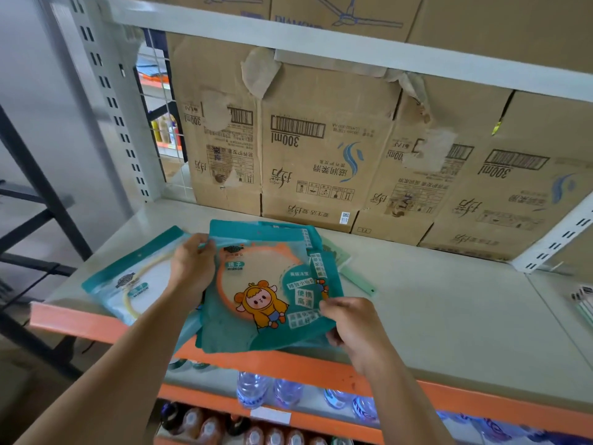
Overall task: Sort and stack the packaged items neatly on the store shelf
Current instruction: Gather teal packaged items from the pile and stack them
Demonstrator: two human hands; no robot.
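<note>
A stack of teal mirror packets (266,284) lies on the grey shelf board (449,309), its lower edge hanging over the orange front rail. The top packet shows an orange round mirror and a cartoon lamb. My left hand (192,268) grips the stack's upper left edge. At the lower right corner my right hand (349,322) pinches the stack. One more teal packet (128,284), with a yellow mirror, lies flat to the left, partly under my left forearm. A green packet (353,277) pokes out from behind the stack on the right.
Flattened cardboard boxes (321,155) line the back of the shelf. The slotted upright (112,101) stands at the left and a white bracket (558,239) at the right. Small packaged items (584,303) lie at the far right edge. Water bottles (272,390) fill the shelf below.
</note>
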